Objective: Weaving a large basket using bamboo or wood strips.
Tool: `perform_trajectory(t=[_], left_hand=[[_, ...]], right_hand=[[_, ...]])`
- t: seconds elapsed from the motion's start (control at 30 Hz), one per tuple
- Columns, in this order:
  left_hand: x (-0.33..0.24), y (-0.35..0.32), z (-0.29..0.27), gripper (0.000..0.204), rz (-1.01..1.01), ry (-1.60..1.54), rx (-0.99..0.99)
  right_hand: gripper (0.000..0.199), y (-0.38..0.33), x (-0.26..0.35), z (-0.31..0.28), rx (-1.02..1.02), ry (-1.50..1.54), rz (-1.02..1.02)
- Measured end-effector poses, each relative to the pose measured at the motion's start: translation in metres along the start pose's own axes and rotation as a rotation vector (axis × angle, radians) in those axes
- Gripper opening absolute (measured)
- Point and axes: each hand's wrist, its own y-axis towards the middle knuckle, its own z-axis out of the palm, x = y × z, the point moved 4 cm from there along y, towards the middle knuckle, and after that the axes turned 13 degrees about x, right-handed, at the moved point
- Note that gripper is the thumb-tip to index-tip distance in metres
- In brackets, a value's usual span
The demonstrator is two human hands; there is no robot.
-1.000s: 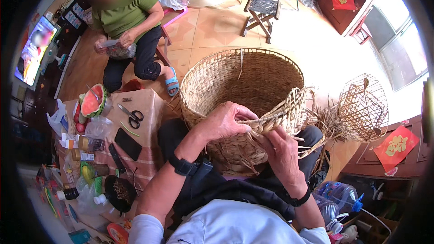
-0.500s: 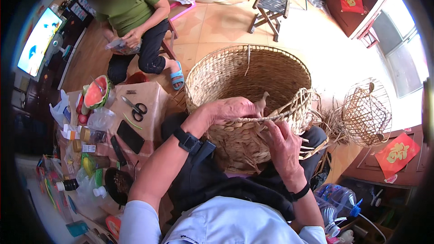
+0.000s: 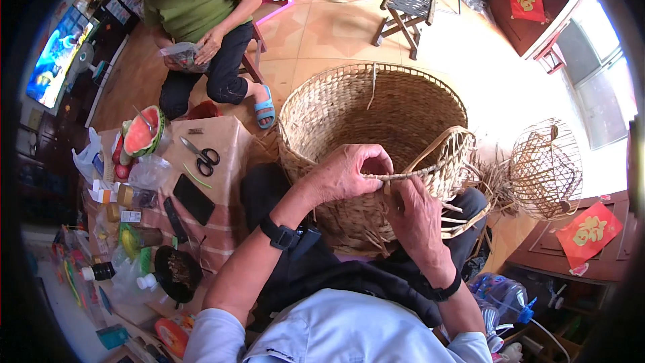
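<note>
Woven basket (image 3: 356, 220) sits in front of the person, between the knees, mouth up. Left hand (image 3: 353, 173): clamped on the basket's near rim, fingers curled over the edge. Right hand (image 3: 418, 212): just beside it on the same rim, fingertips touching the outer side; can't tell if the pinch is fully closed. Loose strands (image 3: 463, 223) poke out of the basket's right near side.

Clearances, all off the basket: cloth-covered table (image 3: 230, 158) to the left, its edge near the basket wall. Scissors (image 3: 205, 159) and black phone (image 3: 193, 199) lie on that table, on the side toward the basket. Blue sandal (image 3: 266, 109) of the seated co-worker is near the far-left rim. Straw heap (image 3: 496, 188) is tight on the right, open lattice basket (image 3: 545, 169) just past it. Widest room is beyond the far rim: floor tiles (image 3: 326, 33) run back to a folding stool (image 3: 407, 5), well apart.
</note>
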Motion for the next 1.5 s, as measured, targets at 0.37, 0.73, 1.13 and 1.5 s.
perform_trajectory(t=[0.37, 0.73, 1.13, 1.5], left_hand=[[0.004, 0.002, -0.002, 0.032, -0.005, -0.060, 0.068], [0.005, 0.005, 0.000, 0.031, 0.024, 0.087, -0.050], [0.005, 0.002, 0.000, 0.026, 0.065, 0.088, -0.110], [0.016, 0.000, -0.001, 0.022, 0.149, 0.156, -0.180]], right_hand=[[0.045, -0.007, -0.001, -0.024, 0.184, -0.155, -0.148], [0.039, -0.004, -0.008, -0.016, 0.093, -0.084, -0.041], [0.017, 0.011, 0.024, -0.022, 0.145, -0.291, -0.082], [0.041, 0.010, 0.022, -0.030, 0.257, -0.291, -0.252]])
